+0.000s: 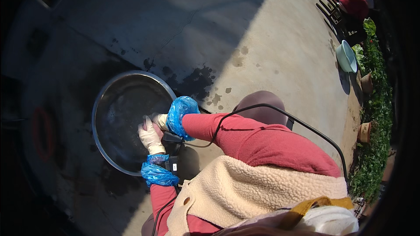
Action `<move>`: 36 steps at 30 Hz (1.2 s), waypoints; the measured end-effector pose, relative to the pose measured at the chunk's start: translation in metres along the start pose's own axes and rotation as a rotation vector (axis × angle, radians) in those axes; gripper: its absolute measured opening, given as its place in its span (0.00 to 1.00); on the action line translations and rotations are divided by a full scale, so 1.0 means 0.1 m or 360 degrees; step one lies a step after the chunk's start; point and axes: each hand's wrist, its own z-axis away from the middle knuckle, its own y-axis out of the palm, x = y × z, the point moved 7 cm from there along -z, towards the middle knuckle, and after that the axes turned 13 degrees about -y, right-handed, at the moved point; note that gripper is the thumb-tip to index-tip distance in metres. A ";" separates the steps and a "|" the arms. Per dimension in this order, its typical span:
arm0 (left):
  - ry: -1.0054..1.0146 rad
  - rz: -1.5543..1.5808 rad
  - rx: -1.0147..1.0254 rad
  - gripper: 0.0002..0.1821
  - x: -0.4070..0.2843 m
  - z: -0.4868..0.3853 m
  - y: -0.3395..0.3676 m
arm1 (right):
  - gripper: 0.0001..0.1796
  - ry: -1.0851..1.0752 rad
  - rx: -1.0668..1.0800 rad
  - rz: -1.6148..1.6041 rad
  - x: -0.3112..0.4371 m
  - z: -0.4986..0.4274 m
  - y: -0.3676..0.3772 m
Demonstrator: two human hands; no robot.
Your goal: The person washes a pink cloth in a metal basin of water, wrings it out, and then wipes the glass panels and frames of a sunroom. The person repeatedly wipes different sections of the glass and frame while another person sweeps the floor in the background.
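My left hand [150, 137], in a cream glove with a blue plastic cover at the wrist, is closed around a small pink thing [158, 131] whose kind I cannot tell. Against the same thing rests my right hand [159, 120], gloved alike, its fingers partly hidden. Both hands are together over the near side of a large round metal basin [97, 141], which holds dark, cloudy-looking liquid. Black devices with cables are at both wrists.
Wet patches [197, 80] mark the concrete beyond the basin. A pale green plastic basin [346, 56], clay pots [364, 132] and green plants line the right side. Another person in red [353, 4] is near wooden stools [329, 8] at the top right. A reddish ring shape [43, 134] lies in shadow.
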 end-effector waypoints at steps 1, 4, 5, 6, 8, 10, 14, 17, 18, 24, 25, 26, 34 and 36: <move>0.0154 0.0027 -0.0078 0.26 -0.14 0.07 -0.03 | 0.21 -0.0022 -0.0001 0.0037 0.04 -0.04 0.01; 0.0012 0.0167 -0.0183 0.28 -0.02 0.02 -0.22 | 0.20 -0.0125 -0.0037 0.0198 0.10 -0.25 0.06; -0.0154 0.0039 -0.0133 0.30 0.13 -0.09 -0.25 | 0.23 -0.0384 -0.0289 -0.0095 0.19 -0.37 0.04; -0.0410 0.0108 -0.0043 0.35 0.35 -0.22 -0.29 | 0.23 -0.0321 -0.0329 0.0227 0.09 -0.47 0.01; -0.0517 -0.0012 -0.0182 0.35 0.68 -0.40 -0.49 | 0.25 -0.0123 -0.0331 0.0654 -0.21 -0.65 -0.01; -0.0813 0.0580 -0.0189 0.35 1.04 -0.54 -0.61 | 0.28 -0.0067 -0.0363 0.0849 -0.51 -0.80 -0.06; -0.0878 -0.0341 -0.0004 0.40 1.22 -0.45 -0.42 | 0.29 -0.0457 -0.0340 0.1314 -0.52 -0.90 0.04; -0.0839 0.0413 0.0107 0.30 0.93 -0.24 -0.14 | 0.32 -0.0170 -0.0522 -0.0132 -0.52 -0.62 0.00; -0.0681 0.0510 0.0112 0.26 0.73 -0.16 -0.08 | 0.28 0.0093 -0.0342 -0.0452 -0.53 -0.48 0.03; 0.0130 -0.0082 -0.0083 0.17 -0.28 0.15 -0.14 | 0.23 -0.0387 -0.0157 0.0337 0.20 -0.23 0.01; 0.0070 -0.0148 -0.0177 0.18 -0.24 0.15 -0.21 | 0.23 -0.0526 -0.0164 0.0559 0.27 -0.28 0.03; 0.0086 -0.0280 -0.0266 0.22 -0.21 0.10 -0.28 | 0.22 -0.0618 -0.0104 0.0937 0.30 -0.35 0.09; -0.0561 -0.0081 -0.0232 0.24 1.21 -0.62 -0.65 | 0.16 -0.0220 -0.0135 0.0251 -0.11 -0.36 0.16; -0.1117 0.0435 0.0044 0.23 1.49 -0.47 -0.45 | 0.17 -0.0056 -0.0075 -0.0098 -0.15 -0.20 0.17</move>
